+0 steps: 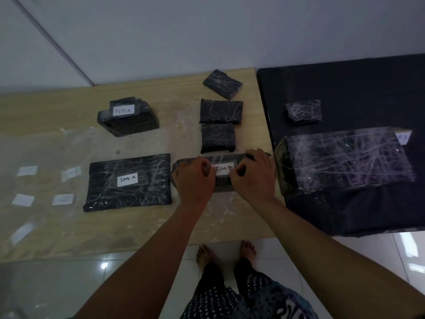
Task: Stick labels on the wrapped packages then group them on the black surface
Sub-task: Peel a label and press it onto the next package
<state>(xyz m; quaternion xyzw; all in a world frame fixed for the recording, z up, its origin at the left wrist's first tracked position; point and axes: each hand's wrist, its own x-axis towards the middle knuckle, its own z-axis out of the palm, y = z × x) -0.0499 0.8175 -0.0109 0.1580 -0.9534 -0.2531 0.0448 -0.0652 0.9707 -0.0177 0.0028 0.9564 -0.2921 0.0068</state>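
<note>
**Labelling on the wooden table**

On the wooden table [142,226] I count six wrapped packages, two marked TIM A. My left hand [195,178] and right hand [251,176] pinch the TIM B label [224,169] onto the near package [220,183]. Two more packages sit on the black surface [368,88].

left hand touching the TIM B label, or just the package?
Touching. The head view shows the left hand with curled fingers overlapping the left edge of the TIM B label, no gap visible.
</note>
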